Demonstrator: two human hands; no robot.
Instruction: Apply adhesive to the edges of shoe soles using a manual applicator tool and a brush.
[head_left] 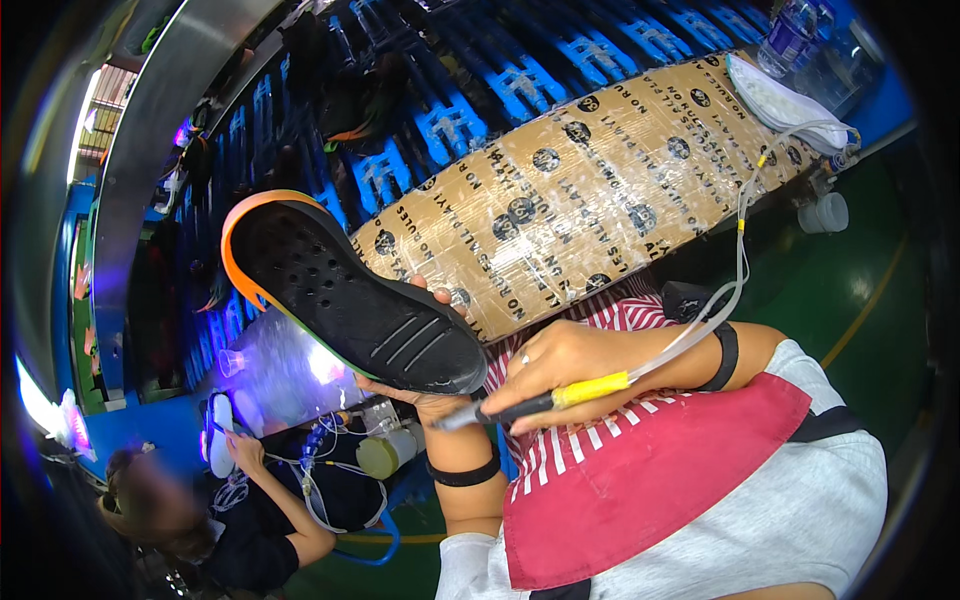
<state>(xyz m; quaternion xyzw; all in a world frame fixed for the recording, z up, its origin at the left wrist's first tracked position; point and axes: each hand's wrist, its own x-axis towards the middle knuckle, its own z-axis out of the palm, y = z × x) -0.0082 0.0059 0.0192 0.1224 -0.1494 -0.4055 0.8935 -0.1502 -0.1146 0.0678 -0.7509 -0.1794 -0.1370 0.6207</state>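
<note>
Landmark: printed cardboard sheet (560, 200). Black sole (340, 285), orange-and-green rim, at cardboard's left end, held up in front of it, tilted, heel up-left, toe low-right. Left hand (413, 397) under sole; grip pinching its edges, palm hidden. Right hand (555, 365) just below cardboard's near edge; grip closed round a brush (535, 405) with yellow-wrapped handle. Brush tip near sole's toe; touching or not, can't tell. Clear tube (743, 250) runs from brush to cardboard's right end. White shoe part (785, 108) on that right end, bottle (790, 40) just beyond, white cup (824, 213) just below. Blue slatted rack (455, 130) along cardboard's far side. Co-worker (255, 550) well left of and below cardboard, one hand at a white sole (221, 440).
</note>
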